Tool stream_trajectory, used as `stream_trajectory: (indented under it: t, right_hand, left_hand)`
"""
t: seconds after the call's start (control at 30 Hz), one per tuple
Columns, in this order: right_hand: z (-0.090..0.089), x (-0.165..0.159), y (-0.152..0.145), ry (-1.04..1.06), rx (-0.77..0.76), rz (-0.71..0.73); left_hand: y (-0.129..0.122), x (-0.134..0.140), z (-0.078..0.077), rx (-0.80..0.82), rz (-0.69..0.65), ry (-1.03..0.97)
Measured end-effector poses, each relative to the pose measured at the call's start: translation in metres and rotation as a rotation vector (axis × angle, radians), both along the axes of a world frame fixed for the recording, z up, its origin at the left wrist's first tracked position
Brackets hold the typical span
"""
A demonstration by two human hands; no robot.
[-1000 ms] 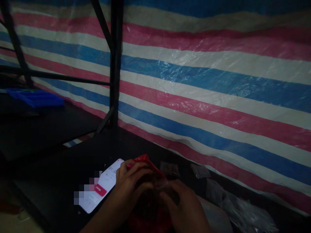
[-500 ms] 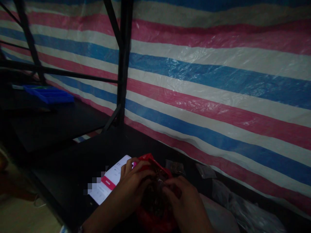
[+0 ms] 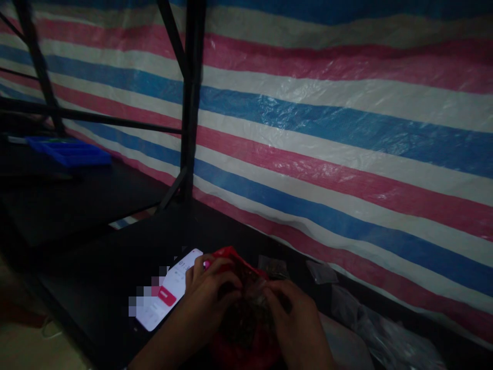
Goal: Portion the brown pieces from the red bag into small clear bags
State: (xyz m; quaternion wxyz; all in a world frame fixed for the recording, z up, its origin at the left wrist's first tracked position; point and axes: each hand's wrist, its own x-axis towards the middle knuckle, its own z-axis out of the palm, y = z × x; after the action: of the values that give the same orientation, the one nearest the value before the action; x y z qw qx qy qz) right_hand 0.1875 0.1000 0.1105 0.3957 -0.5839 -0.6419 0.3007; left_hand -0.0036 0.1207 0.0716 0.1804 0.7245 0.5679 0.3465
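Observation:
A red plastic bag [image 3: 246, 357] lies open on the black tabletop, with dark small contents [image 3: 241, 326] that are too dim to name. Over its mouth, a small clear plastic bag [image 3: 255, 289] is stretched between my fingertips. My left hand [image 3: 210, 290] is curled, thumb and fingers pinching at the clear bag's left side. From the other side, my right hand [image 3: 296, 313] pinches its edge between thumb and forefinger. Beside my left hand a phone [image 3: 165, 293] lies with its screen lit.
Small clear packets [image 3: 273, 266] and a flat clear packet [image 3: 321, 271] lie behind the red bag. Crumpled clear plastic [image 3: 389, 329] spreads to the right. A blue divided tray [image 3: 77, 153] stands far left. A black metal post [image 3: 188, 113] rises before a striped sheet [image 3: 327, 118].
The view has shifted slightly, so everything sits a little further left. My hands stay over the red bag, and more of the clear small bag shows between my fingertips.

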Motion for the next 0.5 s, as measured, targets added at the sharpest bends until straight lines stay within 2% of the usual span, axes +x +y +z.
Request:
stream_trajectory:
  t: [0.1,0.27,0.5]
  right_hand:
    - [0.003,0.002,0.000,0.059,0.001,0.009]
    - [0.015,0.008,-0.004,0.210,-0.043,0.015]
    - [0.017,0.008,-0.007,0.259,0.038,-0.060]
  left_hand:
    - [-0.001,0.001,0.001,0.000,-0.034,-0.005]
    - [0.000,0.008,0.013,0.151,0.071,-0.077]
    - [-0.003,0.013,0.021,0.267,0.014,-0.117]
